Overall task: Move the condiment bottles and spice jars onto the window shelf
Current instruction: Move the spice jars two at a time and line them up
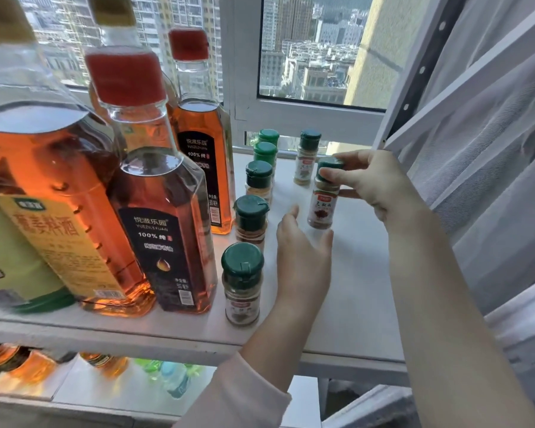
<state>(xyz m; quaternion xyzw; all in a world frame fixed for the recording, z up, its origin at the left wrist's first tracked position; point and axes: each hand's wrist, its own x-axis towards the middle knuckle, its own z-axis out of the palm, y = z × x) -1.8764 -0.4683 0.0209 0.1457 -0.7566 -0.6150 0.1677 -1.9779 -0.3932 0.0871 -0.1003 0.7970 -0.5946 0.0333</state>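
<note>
Most of the work looks done. On the window shelf (352, 288) stand the large bottle (44, 196) with the yellow label and the red-capped bottles (164, 230), close together at the left; just beside them runs a row of spice jars (250, 220), five with green caps, from the front edge toward the glass; one more jar (305, 159) stands apart, near the window frame.

The right hand (374, 183) pinches the green cap of the last spice jar (322, 208) between thumb and fingertips. The jar leans a little, with its base at the shelf surface, though I cannot tell if it rests there or hangs just above. The left hand (303, 254) is loose and holds nothing, fingers spread low over the shelf just beside this jar's base.

I judge that this jar needs only to be set down and released. Under the shelf some blurred bottles (105, 362) show — amber and green ones; maybe these remain to be moved, but I cannot say.
</note>
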